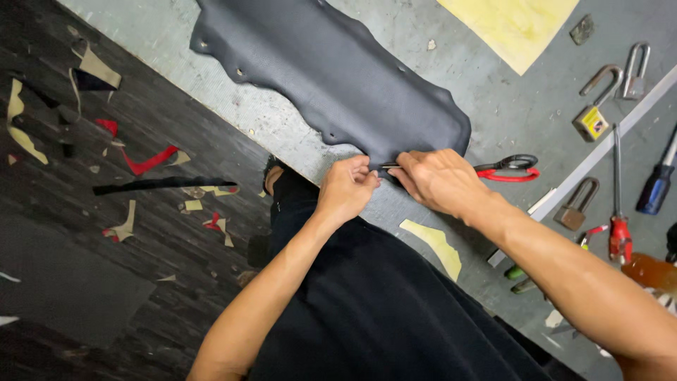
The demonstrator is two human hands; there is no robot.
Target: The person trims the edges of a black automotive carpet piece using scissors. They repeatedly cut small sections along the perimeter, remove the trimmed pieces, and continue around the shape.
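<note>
your left hand (347, 188) pinches the near edge of the dark leather sheet (331, 77), which lies on the grey bench (486, 92) toward 12 o'clock. your right hand (438, 180) is closed on a slim blade tool (390, 166), tip at the edge. keep the leather taut and the pinching fingers clear. scissors (509, 169) rest at 3 o'clock.

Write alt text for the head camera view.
Both hands, left hand and right hand, pinch the near edge of a dark sheet on a grey table. Scissors, padlocks and screwdrivers lie to the right.
</note>
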